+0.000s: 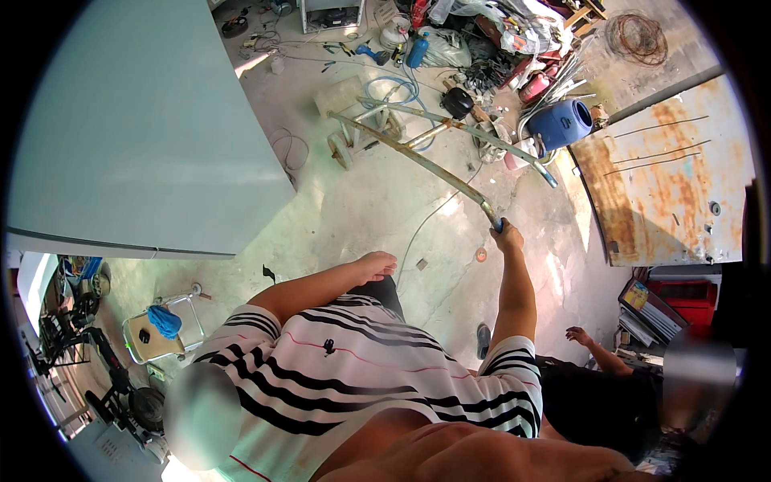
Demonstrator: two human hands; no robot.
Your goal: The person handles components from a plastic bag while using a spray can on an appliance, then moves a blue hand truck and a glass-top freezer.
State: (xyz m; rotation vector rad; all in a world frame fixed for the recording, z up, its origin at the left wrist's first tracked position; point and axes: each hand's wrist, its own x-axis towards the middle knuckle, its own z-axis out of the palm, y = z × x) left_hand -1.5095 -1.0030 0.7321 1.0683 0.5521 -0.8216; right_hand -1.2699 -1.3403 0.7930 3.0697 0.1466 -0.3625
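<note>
My right hand (pixel 507 235) is wrapped round the blue-gripped end of one handle of a worn tubular hand truck (pixel 430 167). The hand truck tilts away from me, its wheels on the floor and its second handle (pixel 522 153) sticking out to the right, untouched. In front of my waist hangs my left hand (pixel 376 267), holding nothing, its fingers loosely bent and a little apart. A pale block-like piece (pixel 339 96) sits at the far end of the hand truck, by the wheels.
A large pale panel (pixel 144 128) fills the left. A blue drum (pixel 560 126), hoses and scrap crowd the far right; a rusty metal sheet (pixel 666 177) lies nearby. A cable (pixel 426 221) crosses the floor. Another person's hand (pixel 580 336) is at my right, a chair (pixel 157 341) behind left.
</note>
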